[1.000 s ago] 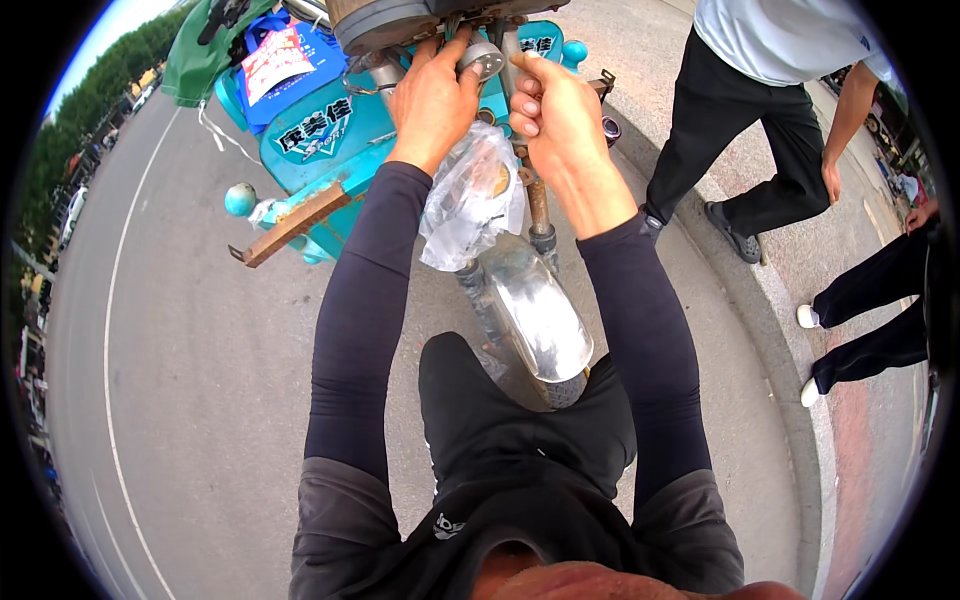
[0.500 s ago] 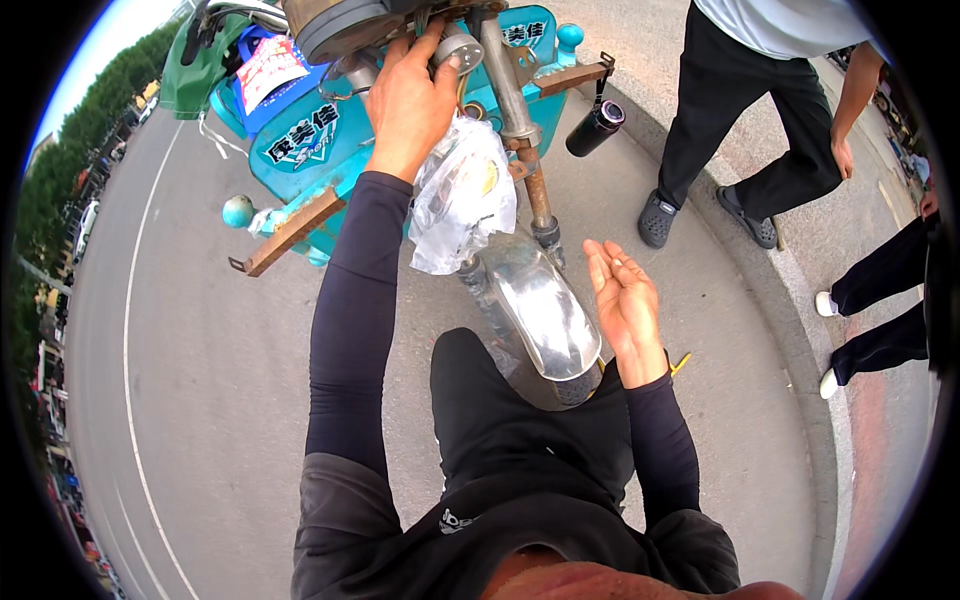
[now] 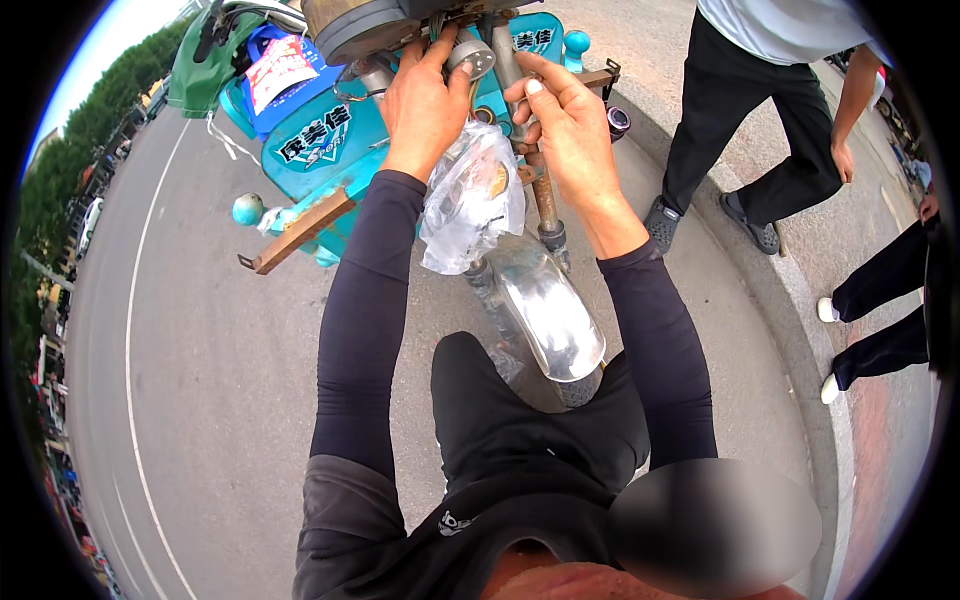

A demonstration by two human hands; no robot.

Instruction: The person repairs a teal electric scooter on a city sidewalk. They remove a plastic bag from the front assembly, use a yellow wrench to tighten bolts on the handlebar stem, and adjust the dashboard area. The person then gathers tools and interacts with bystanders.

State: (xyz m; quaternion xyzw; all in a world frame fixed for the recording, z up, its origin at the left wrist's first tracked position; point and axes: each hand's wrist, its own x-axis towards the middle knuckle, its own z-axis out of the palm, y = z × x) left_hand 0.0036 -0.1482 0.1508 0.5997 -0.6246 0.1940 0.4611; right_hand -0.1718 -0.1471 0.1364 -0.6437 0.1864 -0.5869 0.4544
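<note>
My left hand point(image 3: 430, 110) grips a round silver metal part point(image 3: 474, 61) at the wires, under the dark housing point(image 3: 365, 22) of a three-wheeled vehicle. Beside it, my right hand point(image 3: 560, 130) is at the upper fork tube point(image 3: 506, 55), fingers bent; whether they hold anything small is hidden. Between my forearms a crumpled clear plastic bag point(image 3: 470, 200) hangs over the fork, above the shiny front mudguard point(image 3: 550, 315). The turquoise body point(image 3: 283, 177) carries a rusty bracket point(image 3: 305, 230).
Blue point(image 3: 310, 75) and green point(image 3: 210, 60) bags sit on the vehicle. A person in black trousers point(image 3: 720, 90) stands by the curb point(image 3: 755, 280) at right, another person's legs point(image 3: 870, 290) behind. A dark flask point(image 3: 617, 122) hangs at the vehicle's side. Paved road runs left.
Half a second ago my right hand was lower, palm up beside the mudguard; it has risen back to the fork top, where it was a second ago. My left hand stays on the metal part.
</note>
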